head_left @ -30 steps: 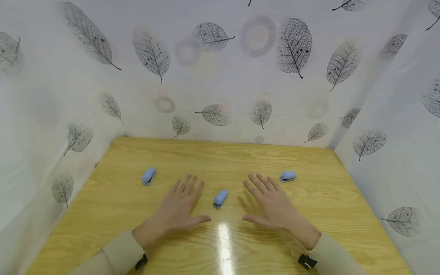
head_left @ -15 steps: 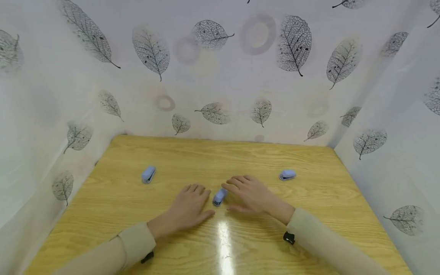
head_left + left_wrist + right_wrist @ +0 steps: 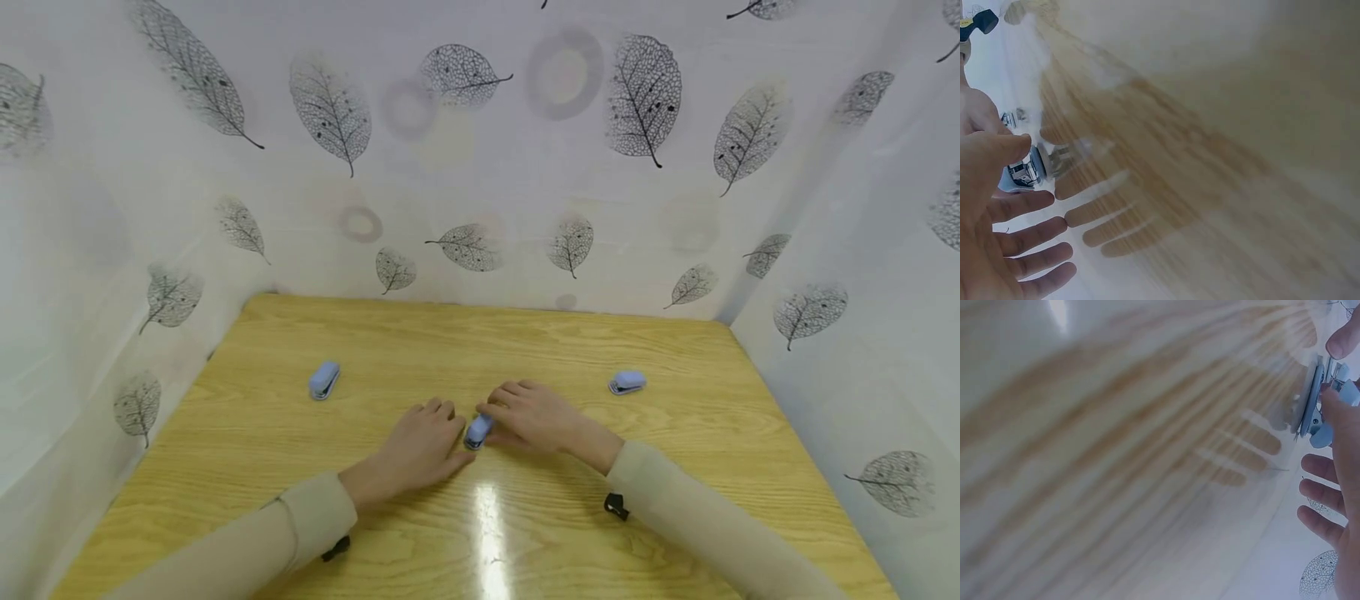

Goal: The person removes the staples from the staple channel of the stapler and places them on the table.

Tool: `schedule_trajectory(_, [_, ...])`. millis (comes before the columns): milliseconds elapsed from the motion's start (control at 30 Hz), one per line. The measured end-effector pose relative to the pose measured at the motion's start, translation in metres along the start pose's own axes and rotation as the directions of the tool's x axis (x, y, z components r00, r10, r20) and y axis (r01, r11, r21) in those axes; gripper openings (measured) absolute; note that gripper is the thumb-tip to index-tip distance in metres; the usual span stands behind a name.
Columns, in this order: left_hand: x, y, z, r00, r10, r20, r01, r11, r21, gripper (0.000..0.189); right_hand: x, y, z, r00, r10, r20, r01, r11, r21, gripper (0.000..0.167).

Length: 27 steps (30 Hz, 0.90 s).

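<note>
A small light-blue mini stapler [image 3: 477, 432] lies on the wooden table between the two hands. The right hand [image 3: 536, 417] holds it from the right, index finger over its far end and thumb against its near side; in the right wrist view the thumb crosses in front of the stapler [image 3: 1321, 434]. Close on the other side is the left hand [image 3: 423, 446], its fingers relaxed and extended, thumb pointing at the stapler's near end. In the left wrist view the stapler [image 3: 1025, 172] shows just beyond the left hand's thumb and index finger.
A second mini stapler [image 3: 325, 380] lies at the back left of the table [image 3: 480, 350], and a third [image 3: 627, 382] at the back right. Leaf-patterned cloth [image 3: 480, 167] walls in the table at the back and both sides.
Both hands have come inward from either side toward the middle stapler. The right hand has moved left and taken hold of it. The two outer staplers stay in place.
</note>
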<state>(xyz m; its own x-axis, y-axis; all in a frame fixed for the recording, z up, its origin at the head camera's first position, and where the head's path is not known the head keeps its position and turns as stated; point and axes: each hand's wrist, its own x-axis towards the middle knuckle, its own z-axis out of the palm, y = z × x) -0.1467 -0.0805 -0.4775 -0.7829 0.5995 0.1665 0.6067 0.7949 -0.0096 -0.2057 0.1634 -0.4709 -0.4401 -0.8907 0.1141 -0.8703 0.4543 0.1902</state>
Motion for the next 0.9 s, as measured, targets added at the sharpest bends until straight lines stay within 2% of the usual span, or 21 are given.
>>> schedule_trajectory(200, [0.010, 0.000, 0.006, 1.000, -0.007, -0.027, 0.006, 0.999, -0.048, 0.038, -0.001, 0.002, 0.003, 0.998, 0.017, -0.062, -0.016, 1.000, 0.017, 0.037])
schedule_trajectory(400, [0.023, -0.003, 0.012, 0.999, 0.000, -0.036, -0.004, 0.995, -0.099, 0.034, -0.007, 0.005, 0.004, 0.994, 0.038, -0.102, -0.038, 0.999, 0.006, 0.033])
schedule_trajectory(667, [0.043, -0.005, 0.017, 0.999, 0.036, -0.033, -0.042, 0.979, -0.197, 0.034, -0.021, 0.003, 0.000, 0.984, 0.139, -0.114, -0.134, 0.990, 0.048, 0.032])
schedule_trajectory(900, [0.052, -0.002, 0.020, 1.000, -0.008, 0.016, 0.012, 0.964, -0.264, 0.033, -0.024, 0.000, 0.000, 0.972, 0.203, -0.119, -0.189, 0.975, 0.121, 0.036])
